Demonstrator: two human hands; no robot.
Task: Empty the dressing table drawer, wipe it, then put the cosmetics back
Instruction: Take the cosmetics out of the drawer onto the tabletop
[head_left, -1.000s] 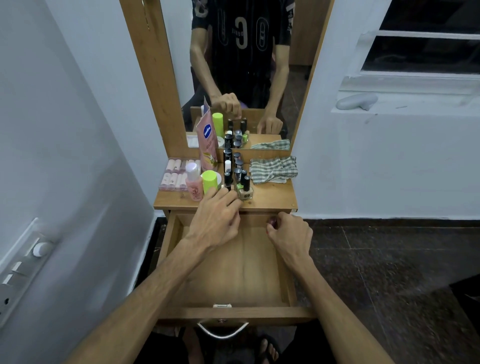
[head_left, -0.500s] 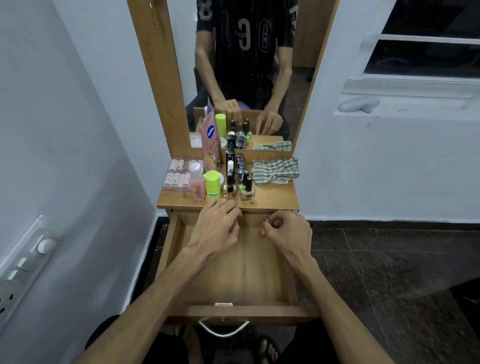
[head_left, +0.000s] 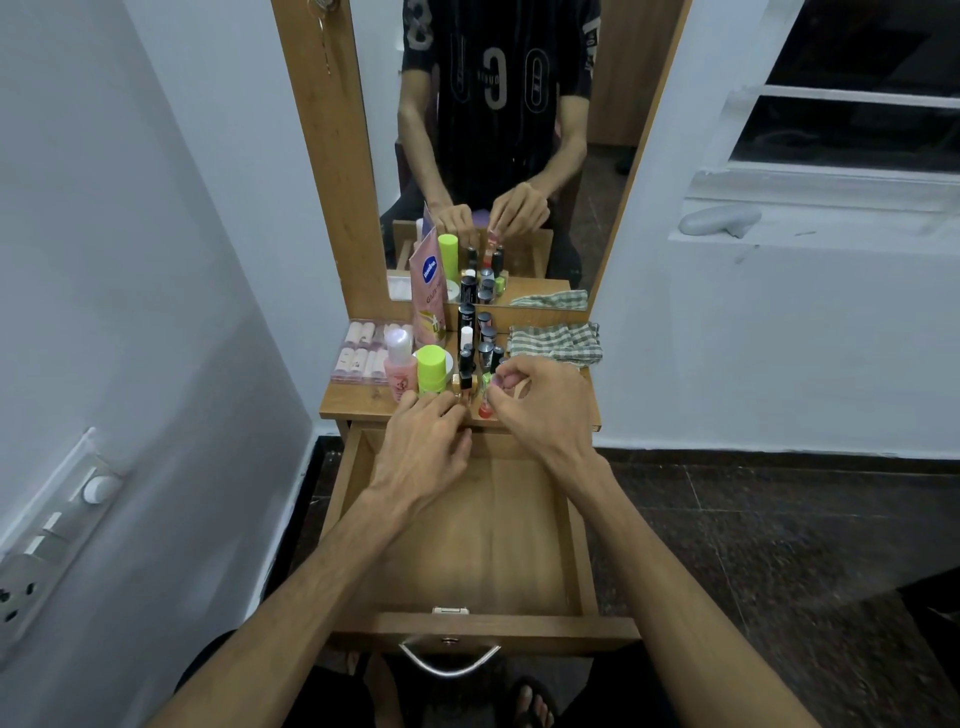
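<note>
Fingers of the right hand (head_left: 540, 410) curl in a narrow pinch round a small red-based nail polish bottle (head_left: 485, 408), held upright at the front edge of the wooden dressing table top (head_left: 358, 402), just right of centre frame. Beside it, the left hand (head_left: 428, 447) lies with fingers nearly straight and close together, tips touching the table edge by the foot of a small gold-capped bottle (head_left: 458, 385); it grips nothing that shows

Nearest, at the bottom of the frame, the pulled-out wooden drawer (head_left: 467, 540) with its curved metal handle (head_left: 449, 659) shows bare boards where the arms do not cover it, so emptying looks about finished. I judge the little bottle light, hard, smooth and probably glass: breakable and easily tipped, best taken by the cap or round the body with fingertips, and set down gently among its crowded neighbours

Farther up stand a lime-green capped jar (head_left: 432, 368), a pink pump bottle (head_left: 400, 364), a pink squeeze tube (head_left: 429, 291) and dark lipstick tubes (head_left: 466, 332). A green checked cloth (head_left: 553, 340), soft and limp, lies at the right, handy for wiping. Behind is the mirror (head_left: 498, 130)
</note>
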